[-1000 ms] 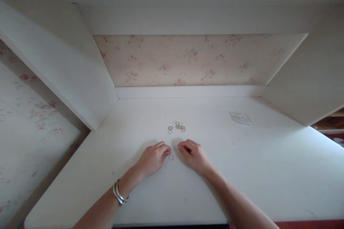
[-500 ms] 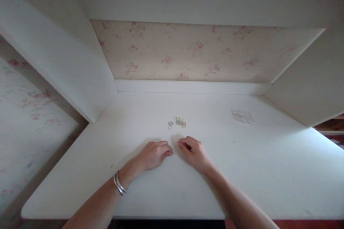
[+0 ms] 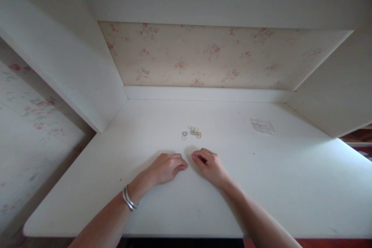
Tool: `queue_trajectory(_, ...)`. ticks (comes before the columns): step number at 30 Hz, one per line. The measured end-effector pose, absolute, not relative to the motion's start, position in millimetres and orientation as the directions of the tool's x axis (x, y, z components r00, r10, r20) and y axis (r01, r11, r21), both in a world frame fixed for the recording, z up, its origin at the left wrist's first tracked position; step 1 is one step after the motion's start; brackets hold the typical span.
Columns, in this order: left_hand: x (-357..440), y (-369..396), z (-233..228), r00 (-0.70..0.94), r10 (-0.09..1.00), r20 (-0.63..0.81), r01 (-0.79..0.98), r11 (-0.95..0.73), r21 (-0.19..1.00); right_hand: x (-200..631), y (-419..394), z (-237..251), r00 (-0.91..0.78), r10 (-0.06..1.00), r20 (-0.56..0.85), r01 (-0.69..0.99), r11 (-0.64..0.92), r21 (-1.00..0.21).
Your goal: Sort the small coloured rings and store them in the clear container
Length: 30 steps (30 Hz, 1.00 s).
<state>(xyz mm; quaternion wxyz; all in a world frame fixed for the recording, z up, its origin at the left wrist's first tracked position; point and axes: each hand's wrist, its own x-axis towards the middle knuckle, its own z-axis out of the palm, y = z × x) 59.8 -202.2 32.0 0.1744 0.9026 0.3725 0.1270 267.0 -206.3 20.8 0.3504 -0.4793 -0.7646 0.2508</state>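
Observation:
My left hand [image 3: 171, 166] rests on the white desk with thumb and fingertips pinched together. Facing it across a small gap is my right hand [image 3: 205, 162], also closed in a pinch, its thumb against the curled fingers. Whatever either pinch holds, if anything, is too small to make out. Just beyond both hands lies a loose cluster of several small thin rings [image 3: 193, 132] in yellow, green, grey and orange tones. A smaller group of pale greyish rings [image 3: 184, 134] sits to its left, a little apart.
A clear plastic bag [image 3: 262, 126] lies flat on the desk [image 3: 279, 186] at the right. Side panels [image 3: 72, 58] and a back wall with floral paper [image 3: 203, 56] enclose the far part. Two silver bangles [image 3: 128, 198] circle my left wrist.
My left fingertips have shifted very slightly. The right hand, the rings and the bag stay where they were.

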Motion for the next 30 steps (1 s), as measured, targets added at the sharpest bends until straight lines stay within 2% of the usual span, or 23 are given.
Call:
queue_trajectory(7,60,-196,25,0.581,0.803,0.133,0.745,-0.591,0.311,266,-206,22,-0.293,0.912,0.287,0.571,0.408,-0.713)
queue_trajectory(12,64,-188,24,0.526,0.838,0.145,0.786,-0.544,0.295,268,-203,21,-0.248,0.924,0.289,0.623,0.381,-0.683)
queue_trajectory(18,65,-187,24,0.497,0.857,0.138,0.804,-0.514,0.298,270,-177,13,-0.033,0.962,0.272,0.657,0.226,-0.719)
queue_trajectory(25,61,-185,21,0.477,0.854,0.21,0.759,-0.52,0.392,267,-139,12,0.036,0.957,0.288,0.838,0.128,-0.531)
queue_trajectory(30,61,-185,20,0.509,0.836,0.204,0.742,-0.547,0.388,264,-135,8,0.033,0.963,0.268,0.891,0.093,-0.445)
